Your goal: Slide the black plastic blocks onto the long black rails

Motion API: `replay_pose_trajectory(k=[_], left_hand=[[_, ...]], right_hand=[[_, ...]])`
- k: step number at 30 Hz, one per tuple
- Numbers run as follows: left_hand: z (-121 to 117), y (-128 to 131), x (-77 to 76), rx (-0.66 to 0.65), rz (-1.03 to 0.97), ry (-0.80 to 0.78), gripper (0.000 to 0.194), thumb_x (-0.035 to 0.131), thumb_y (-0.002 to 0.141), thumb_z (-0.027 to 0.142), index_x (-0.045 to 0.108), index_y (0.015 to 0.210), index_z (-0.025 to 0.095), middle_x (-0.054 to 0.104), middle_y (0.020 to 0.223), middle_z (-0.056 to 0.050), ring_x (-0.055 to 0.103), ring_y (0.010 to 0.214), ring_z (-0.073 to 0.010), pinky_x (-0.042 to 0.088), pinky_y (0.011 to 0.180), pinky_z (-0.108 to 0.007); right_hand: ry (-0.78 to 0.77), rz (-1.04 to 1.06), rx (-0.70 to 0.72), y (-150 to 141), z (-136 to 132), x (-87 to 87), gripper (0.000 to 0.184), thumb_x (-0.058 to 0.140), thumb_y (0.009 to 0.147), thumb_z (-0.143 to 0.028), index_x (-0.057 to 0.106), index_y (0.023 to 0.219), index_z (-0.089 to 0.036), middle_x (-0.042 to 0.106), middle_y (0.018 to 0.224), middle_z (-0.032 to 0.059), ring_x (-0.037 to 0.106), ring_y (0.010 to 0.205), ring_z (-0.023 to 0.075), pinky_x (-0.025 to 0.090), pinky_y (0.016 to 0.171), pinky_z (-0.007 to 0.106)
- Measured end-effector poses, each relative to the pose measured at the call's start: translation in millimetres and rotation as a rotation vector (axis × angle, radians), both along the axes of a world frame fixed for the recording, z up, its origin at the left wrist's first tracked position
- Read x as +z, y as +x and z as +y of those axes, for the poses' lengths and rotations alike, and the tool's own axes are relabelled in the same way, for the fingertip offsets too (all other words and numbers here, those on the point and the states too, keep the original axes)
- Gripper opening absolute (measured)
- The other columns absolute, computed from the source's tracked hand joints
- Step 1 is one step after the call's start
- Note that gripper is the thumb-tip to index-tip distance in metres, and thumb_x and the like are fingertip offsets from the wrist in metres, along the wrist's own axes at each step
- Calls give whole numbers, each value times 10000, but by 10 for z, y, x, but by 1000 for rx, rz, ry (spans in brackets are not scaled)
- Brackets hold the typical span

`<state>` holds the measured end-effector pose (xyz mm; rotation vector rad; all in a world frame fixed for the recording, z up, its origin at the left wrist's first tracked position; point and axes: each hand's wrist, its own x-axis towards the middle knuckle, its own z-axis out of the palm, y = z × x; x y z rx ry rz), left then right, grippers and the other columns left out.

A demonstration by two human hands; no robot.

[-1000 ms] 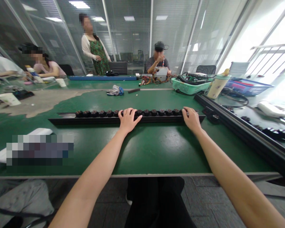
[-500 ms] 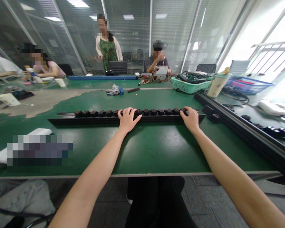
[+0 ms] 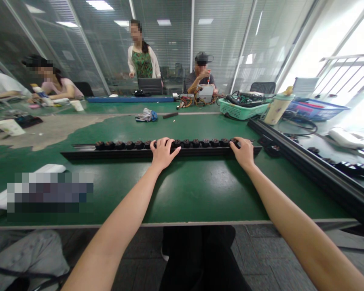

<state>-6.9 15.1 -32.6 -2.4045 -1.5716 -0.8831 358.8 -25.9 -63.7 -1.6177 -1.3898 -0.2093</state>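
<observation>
A long black rail (image 3: 127, 153) lies crosswise on the green table, with a row of several small black round parts (image 3: 195, 143) standing in it. My left hand (image 3: 162, 152) is curled over the middle of the rail, fingers at the far side and thumb at the near side. It covers the parts beneath it. Near the rail's right end, my right hand (image 3: 243, 151) bends its fingers and thumb round the last round part and the rail edge. The palm hides most of what it grips.
More black rails (image 3: 303, 169) run along the table's right side, with loose black parts beside them. Behind stand a green basket (image 3: 245, 109) of cables and a cream tumbler (image 3: 277, 109). A crumpled cloth (image 3: 146, 115) lies farther back. Several people are across the table.
Both my hands and the rail stay in place. The standing person at the back has shifted slightly to the right.
</observation>
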Motion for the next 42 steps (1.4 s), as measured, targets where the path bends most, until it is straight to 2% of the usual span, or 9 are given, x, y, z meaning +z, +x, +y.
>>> replay_pose_trajectory(k=[4, 18, 28, 42], left_hand=[[-5, 3, 8, -1, 0, 0, 449, 481, 1016, 561, 649, 1335, 292, 608, 1401, -119, 476, 1368, -326, 187, 1240, -571], [8, -2, -13, -1, 3, 22, 449, 490, 1022, 560, 647, 1326, 269, 620, 1402, -125, 488, 1374, -314, 185, 1239, -566], [7, 3, -14, -2, -2, 25, 457, 486, 1021, 561, 651, 1328, 266, 618, 1402, -126, 488, 1368, -317, 178, 1240, -566], [14, 5, -24, 0, -6, 23, 453, 486, 1017, 559, 655, 1335, 285, 614, 1401, -120, 483, 1355, -324, 192, 1234, -569]], right_hand=[[3, -11, 8, 12, 4, -9, 386, 557, 915, -407, 738, 1134, -148, 738, 1144, 200, 603, 1135, 342, 455, 1066, 522], [20, -2, -22, 73, 45, -46, 385, 558, 916, -428, 752, 1118, -164, 747, 1111, 187, 607, 1116, 349, 452, 1057, 541], [22, -26, -48, 115, 60, -72, 404, 566, 904, -392, 758, 1140, -125, 751, 1112, 199, 613, 1116, 345, 458, 1060, 521], [18, -15, -60, 120, 55, -63, 385, 552, 910, -396, 757, 1130, -156, 744, 1104, 186, 601, 1105, 335, 459, 1047, 526]])
